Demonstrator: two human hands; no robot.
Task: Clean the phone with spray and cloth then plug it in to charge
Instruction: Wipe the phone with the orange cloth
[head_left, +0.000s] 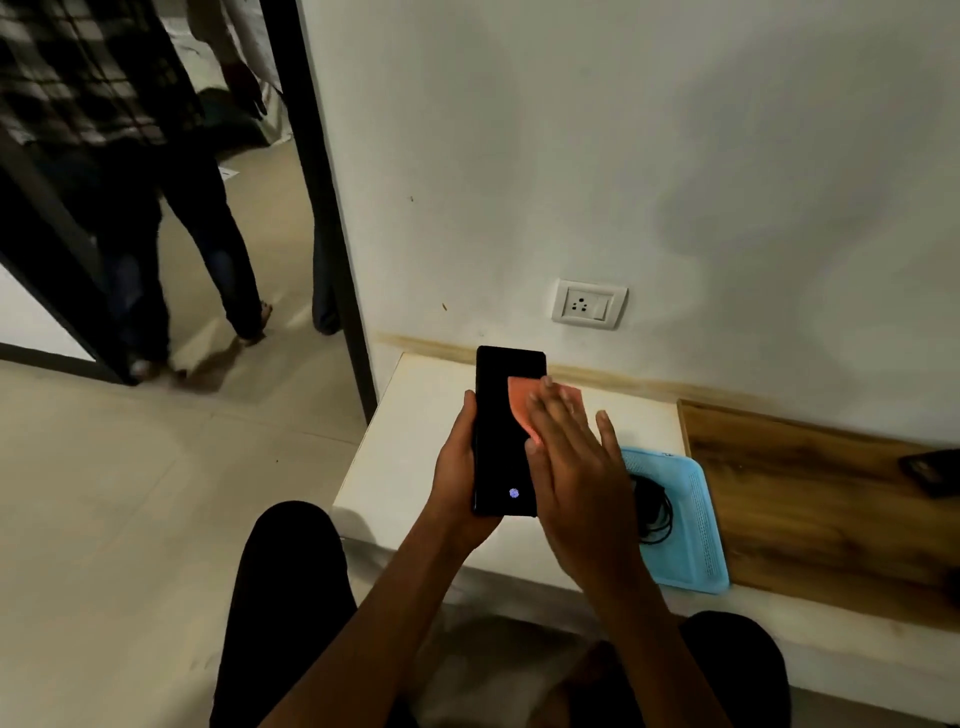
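My left hand (457, 478) grips a black phone (501, 441) by its left edge, held upright above the white ledge, screen toward me with a small lit fingerprint icon near the bottom. My right hand (576, 467) lies flat with fingers spread, pressing an orange cloth (522, 402) against the upper right of the screen. A black charger cable (657, 512) lies coiled in a blue tray (698, 525) just right of my right hand. No spray bottle shows.
A white wall socket (588, 304) sits on the wall above the white ledge (410, 457). A wooden board (810, 509) extends right, with a dark object (932, 470) at its far edge. Another person's legs (208, 249) stand in the doorway at left.
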